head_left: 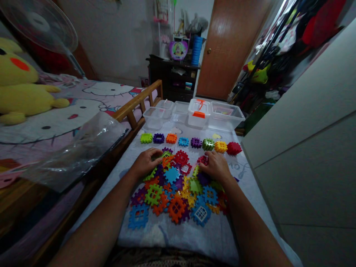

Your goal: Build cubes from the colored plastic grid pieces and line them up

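Note:
A loose pile of toothed plastic building tiles lies in front of me, with a light blue tile [171,175], a red tile [181,158] and an orange window tile [176,208] on top. My left hand [147,162] rests at the pile's upper left edge, fingers curved and thumb apart, beside green and orange tiles. At the upper right, my right hand [216,165] cups the pile's edge, thumb and fingers apart around a pinkish-red tile [203,160]. Neither hand visibly grips a tile. Behind the pile runs a row of stacked tiles sorted by colour, from a lime stack [146,138] to a red stack [234,148].
Clear plastic boxes stand at the table's far end, one an orange-latched box [199,113]. A wooden bed rail [139,99] runs along the left, with a plastic bag [80,148] near it. A pale cabinet [303,148] borders the right side.

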A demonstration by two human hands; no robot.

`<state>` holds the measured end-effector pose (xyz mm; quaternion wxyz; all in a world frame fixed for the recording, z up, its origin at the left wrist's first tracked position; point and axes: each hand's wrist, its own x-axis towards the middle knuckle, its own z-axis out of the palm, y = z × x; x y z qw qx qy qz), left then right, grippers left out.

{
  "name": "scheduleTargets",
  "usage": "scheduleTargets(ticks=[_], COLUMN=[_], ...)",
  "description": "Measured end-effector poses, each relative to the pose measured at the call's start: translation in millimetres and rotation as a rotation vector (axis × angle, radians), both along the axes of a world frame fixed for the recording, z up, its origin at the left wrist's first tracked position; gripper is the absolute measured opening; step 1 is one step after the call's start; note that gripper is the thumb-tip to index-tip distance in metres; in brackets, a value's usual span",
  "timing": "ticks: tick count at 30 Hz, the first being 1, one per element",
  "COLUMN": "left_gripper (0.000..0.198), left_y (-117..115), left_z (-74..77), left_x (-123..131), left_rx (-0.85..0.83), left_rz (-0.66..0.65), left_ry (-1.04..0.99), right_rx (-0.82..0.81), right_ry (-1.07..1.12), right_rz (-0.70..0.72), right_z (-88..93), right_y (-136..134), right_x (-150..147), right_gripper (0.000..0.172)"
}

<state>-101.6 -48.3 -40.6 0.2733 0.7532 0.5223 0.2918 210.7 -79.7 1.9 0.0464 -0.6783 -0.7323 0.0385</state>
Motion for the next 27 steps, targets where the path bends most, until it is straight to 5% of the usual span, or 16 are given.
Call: scheduleTargets(ticks=[4,9,27], left_gripper=[0.032,0.032,0.033], left_y=[1,0,-1], left_z=[-0.7,2.1,0.8], left_x=[0,1,0], left_rx=[0.002,0.014,0.000], left_rz=[-0.006,-0.007,0.007], left_ry=[-0.007,-0.005,-0.011], right_rx=[0.069,-0.069,0.030], right_ry=[0.066,0.186,0.257], right_rz=[0.188,0.553,0.487], right_z=[3.6,0.7,-14.4], right_y=[-5,-11,-6], right_x=[-10,-36,-32], right_gripper=[0.033,0.026,0.037])
